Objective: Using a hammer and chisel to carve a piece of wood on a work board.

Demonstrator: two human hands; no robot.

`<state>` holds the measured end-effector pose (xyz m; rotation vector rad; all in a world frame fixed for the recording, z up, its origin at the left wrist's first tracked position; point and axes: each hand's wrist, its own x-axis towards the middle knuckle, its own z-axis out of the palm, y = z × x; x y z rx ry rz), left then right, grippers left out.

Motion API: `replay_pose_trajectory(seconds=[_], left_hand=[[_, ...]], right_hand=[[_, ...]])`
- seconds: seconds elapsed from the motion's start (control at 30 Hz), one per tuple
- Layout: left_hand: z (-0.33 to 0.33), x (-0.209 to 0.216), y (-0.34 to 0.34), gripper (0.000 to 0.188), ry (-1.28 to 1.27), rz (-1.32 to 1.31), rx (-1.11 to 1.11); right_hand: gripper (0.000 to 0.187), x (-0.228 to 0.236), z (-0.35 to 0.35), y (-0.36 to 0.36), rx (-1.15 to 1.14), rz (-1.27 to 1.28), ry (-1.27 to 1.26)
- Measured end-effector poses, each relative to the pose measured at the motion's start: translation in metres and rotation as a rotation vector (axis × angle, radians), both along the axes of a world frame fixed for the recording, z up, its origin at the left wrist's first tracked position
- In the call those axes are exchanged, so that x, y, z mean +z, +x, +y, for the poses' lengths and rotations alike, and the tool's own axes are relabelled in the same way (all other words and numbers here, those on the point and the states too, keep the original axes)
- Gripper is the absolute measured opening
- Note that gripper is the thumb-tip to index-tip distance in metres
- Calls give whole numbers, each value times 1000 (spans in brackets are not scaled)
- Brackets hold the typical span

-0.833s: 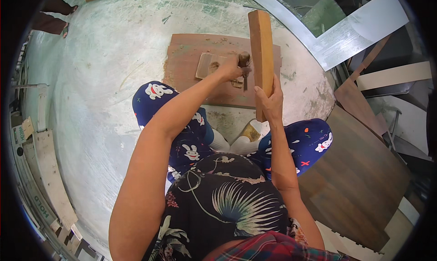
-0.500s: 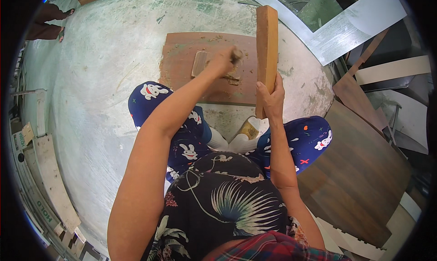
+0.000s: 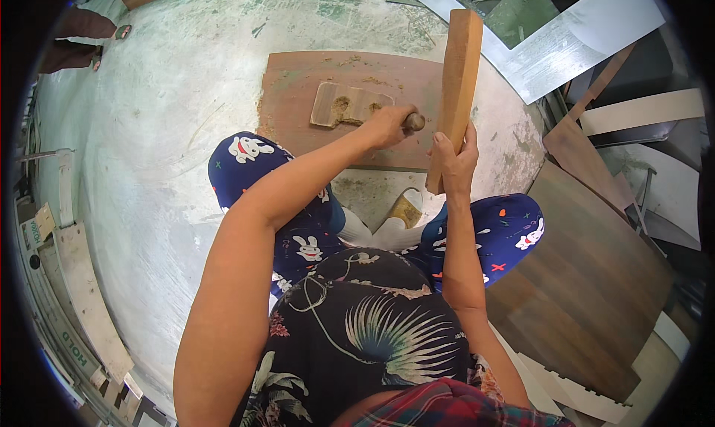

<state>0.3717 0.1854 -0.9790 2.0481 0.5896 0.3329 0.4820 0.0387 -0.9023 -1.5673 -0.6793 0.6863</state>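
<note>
My left hand (image 3: 391,127) is closed round the round wooden handle of a chisel (image 3: 414,122); the blade is hidden beneath the hand. It is just right of a small wooden piece (image 3: 325,105) with two rough hollows and a notch in its near edge. That piece lies flat on a brown board (image 3: 290,73) scattered with wood chips. My right hand (image 3: 456,159) grips the near end of a long, thick wooden bar (image 3: 460,73). The bar is raised, its far end reaching past the board's right side.
The brown board lies on the worn concrete floor (image 3: 164,122), just beyond my crossed legs. A large wooden panel (image 3: 573,278) is at right, below stacked offcuts (image 3: 640,114). Long boards (image 3: 89,300) line the left edge. Another person's legs (image 3: 82,40) are at the far left.
My left hand has moved right and nearer with the chisel, uncovering the hollows in the small wooden piece. My right hand and the wooden bar have shifted slightly right, the bar leaning more.
</note>
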Motion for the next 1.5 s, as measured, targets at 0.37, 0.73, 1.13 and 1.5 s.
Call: replay_pose_trajectory(seconds=[0.37,0.73,1.13,1.5], left_hand=[[-19,-61,27,34,-899,-94,573],[-112,-161,60,42,-1482,5,862],[33,-130,-31,42,163,409,950],[60,-121,-57,78,-7,950,1019]], right_hand=[[51,6,-4,15,-91,283,68],[38,-4,-9,24,-169,653,86],[36,-16,-2,19,-123,680,-28],[42,-28,-3,12,-66,561,-197]])
